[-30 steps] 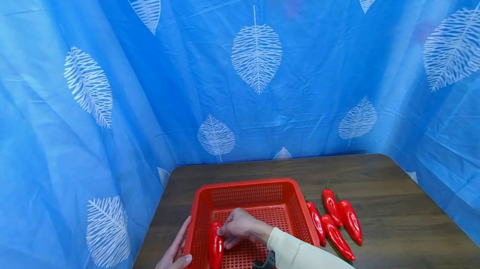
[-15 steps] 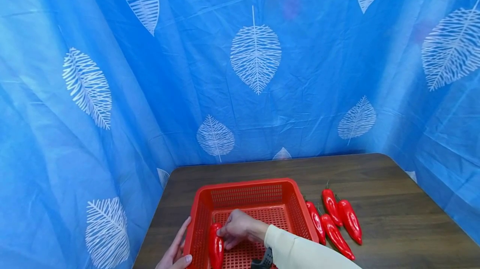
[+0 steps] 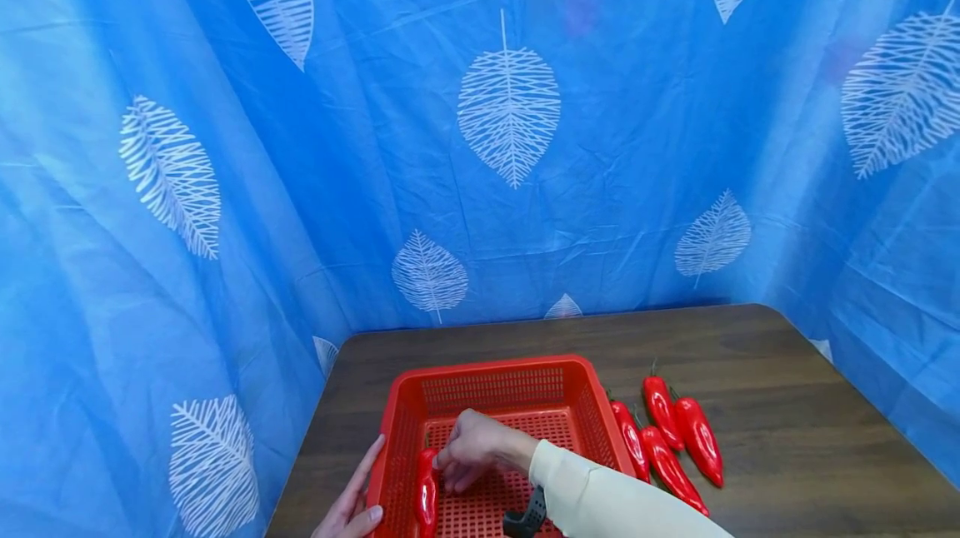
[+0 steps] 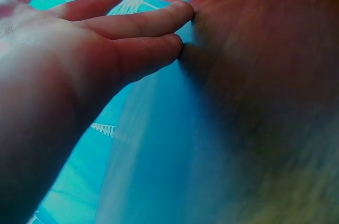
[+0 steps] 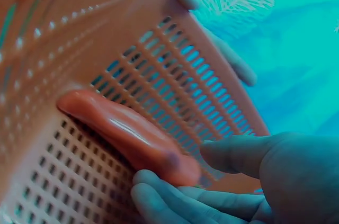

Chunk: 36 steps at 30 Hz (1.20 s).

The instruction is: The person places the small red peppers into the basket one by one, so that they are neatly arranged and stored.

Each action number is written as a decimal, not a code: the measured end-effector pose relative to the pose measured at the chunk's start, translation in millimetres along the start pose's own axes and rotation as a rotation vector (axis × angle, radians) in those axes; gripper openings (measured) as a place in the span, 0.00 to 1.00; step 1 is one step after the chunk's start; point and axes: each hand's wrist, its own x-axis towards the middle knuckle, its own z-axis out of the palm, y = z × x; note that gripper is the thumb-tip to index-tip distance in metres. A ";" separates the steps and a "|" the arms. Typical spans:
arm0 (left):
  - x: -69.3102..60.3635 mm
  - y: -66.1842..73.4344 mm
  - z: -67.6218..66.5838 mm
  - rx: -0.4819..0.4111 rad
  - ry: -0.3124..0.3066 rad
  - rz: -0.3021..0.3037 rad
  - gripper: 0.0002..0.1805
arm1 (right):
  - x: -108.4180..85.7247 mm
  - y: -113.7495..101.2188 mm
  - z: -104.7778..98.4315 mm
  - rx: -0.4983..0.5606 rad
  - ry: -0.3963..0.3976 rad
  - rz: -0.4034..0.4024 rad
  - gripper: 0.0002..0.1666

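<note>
Change in the last half second: red pepper (image 3: 427, 495) shows a narrower face in the head view and lies slightly further left, so looks to have rolled a bit toward the wall. Right hand (image 3: 476, 444) sits a touch higher in frame, still over the basket (image 3: 495, 366).

Right hand: reads as released. Right wrist view shows thumb and fingers parted around the stem end, nothing clamped. Fingertips are right by the pepper; can't tell if one still touches.

Pepper: lower centre of the head frame, inside the basket, on its floor, lengthwise along the left wall, stem end toward the top of frame.

Left hand (image 3: 351, 498): same place as before, on the basket's left side. Thumb on the rim, other fingers straight and spread along the outside. Bracing, I'd say, not clenched.

Unchanged: four other peppers (image 3: 701, 443) in a cluster on the bench (image 3: 795, 421), lower right of frame, just beside the basket's right wall.

Meaning, my read: this pepper is down and supported by floor and wall, so placement looks basically finished. Only loose point is those close fingertips; a nudge could roll it off the wall.
</note>
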 end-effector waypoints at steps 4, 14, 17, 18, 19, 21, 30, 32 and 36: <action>-1.1 0.7 0.4 0.004 0.024 -0.011 0.41 | -6.7 -8.5 -15.6 -0.039 -0.024 -0.036 0.09; -1.4 5.0 1.3 -0.022 0.079 -0.083 0.37 | -53.0 -18.6 -73.5 -0.043 -0.068 -0.080 0.12; -1.9 6.2 3.6 -0.023 0.109 -0.113 0.37 | -68.6 -17.0 -90.5 -0.032 -0.056 -0.091 0.13; -2.2 6.4 4.2 -0.016 0.114 -0.115 0.37 | -73.9 -16.0 -96.2 -0.027 -0.054 -0.096 0.13; -2.4 6.3 4.8 -0.015 0.114 -0.115 0.38 | -78.9 -15.1 -102.3 -0.017 -0.059 -0.101 0.14; -2.7 6.0 5.9 -0.005 0.112 -0.109 0.39 | -88.9 -12.5 -114.9 0.008 -0.073 -0.106 0.16; -2.4 6.1 8.9 -0.003 0.140 -0.107 0.38 | -131.1 9.5 -174.4 0.160 -0.128 -0.101 0.26; -2.9 6.1 9.2 -0.010 0.147 -0.110 0.38 | -140.8 16.6 -187.7 0.190 -0.132 -0.102 0.28; -3.3 6.5 9.7 -0.022 0.168 -0.120 0.37 | -159.1 32.4 -214.0 0.240 -0.149 -0.110 0.29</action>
